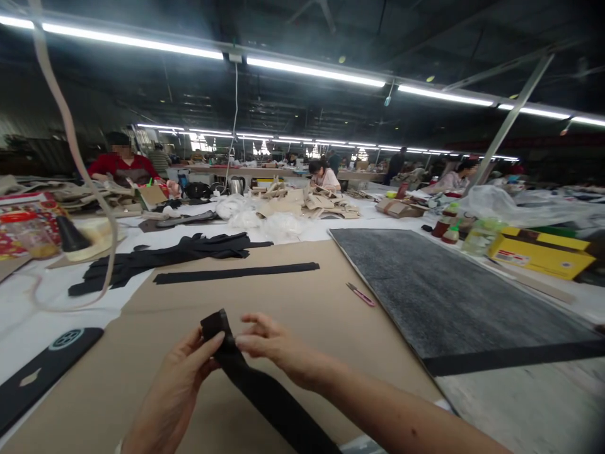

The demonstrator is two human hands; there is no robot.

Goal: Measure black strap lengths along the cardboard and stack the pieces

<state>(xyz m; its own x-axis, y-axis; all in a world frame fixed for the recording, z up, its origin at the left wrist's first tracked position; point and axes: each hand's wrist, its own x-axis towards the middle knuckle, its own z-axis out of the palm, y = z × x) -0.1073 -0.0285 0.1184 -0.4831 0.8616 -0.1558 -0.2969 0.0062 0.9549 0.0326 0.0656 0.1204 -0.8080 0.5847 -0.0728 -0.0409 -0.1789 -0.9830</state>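
Note:
A long black fabric strip (278, 403) runs from the bottom edge of the view up to my hands, its far end folded over. My left hand (182, 372) pinches the strip near that end, thumb on top. Right beside it, my right hand (278, 347) has its fingers apart, with the tips at the strip's edge; whether they touch it I cannot tell. Another black strip (236, 273) lies flat on the brown board (293, 302) beyond my hands. Pink-handled thread snips (362, 294) rest to the right.
A pile of black strips (174, 255) lies at the back left. On the right is a large dark grey panel (463, 290) with a black edge, near a yellow box (541, 252). A pale hose (70, 126) hangs at left above a black ruler-like piece (47, 372). Co-workers sit farther back.

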